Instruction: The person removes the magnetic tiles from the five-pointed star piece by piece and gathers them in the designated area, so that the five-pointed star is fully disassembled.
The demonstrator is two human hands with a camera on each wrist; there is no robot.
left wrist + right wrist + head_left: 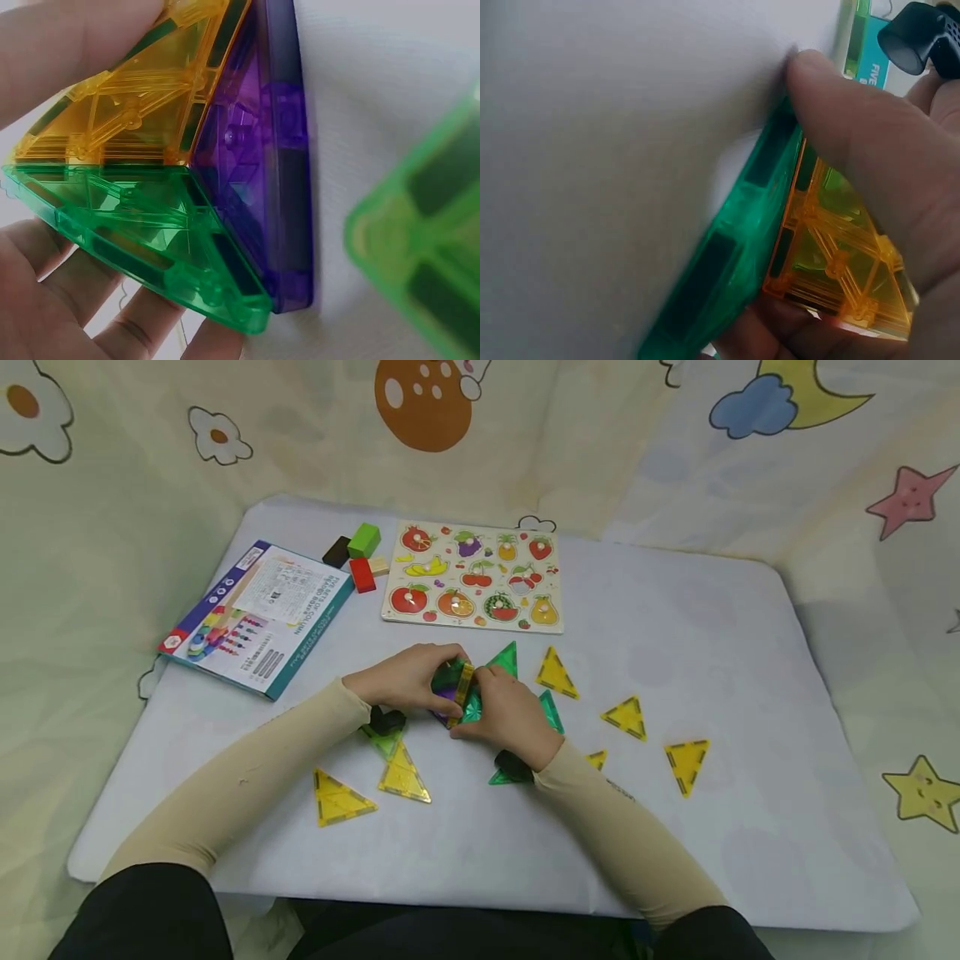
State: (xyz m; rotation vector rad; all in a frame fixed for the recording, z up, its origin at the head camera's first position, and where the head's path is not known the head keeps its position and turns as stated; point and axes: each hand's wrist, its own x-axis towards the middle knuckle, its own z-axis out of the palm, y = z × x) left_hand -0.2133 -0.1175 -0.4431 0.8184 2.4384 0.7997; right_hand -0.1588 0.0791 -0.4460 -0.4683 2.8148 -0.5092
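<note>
On the white table, the wooden fruit puzzle board lies near the far edge. The cardboard toy box sits toward the far left corner, with wooden coloured blocks between them. Translucent triangular tiles lie scattered mid-table.

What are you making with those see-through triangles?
A person is putting clear plastic triangle tiles together on the white table. Both the left hand and the right hand hold a small cluster of tiles: an orange tile, a green tile and a purple tile meet at their edges. Loose yellow triangles lie around the hands. Farther back sit a fruit puzzle board, a box and some wooden blocks, none of them touched.
</note>
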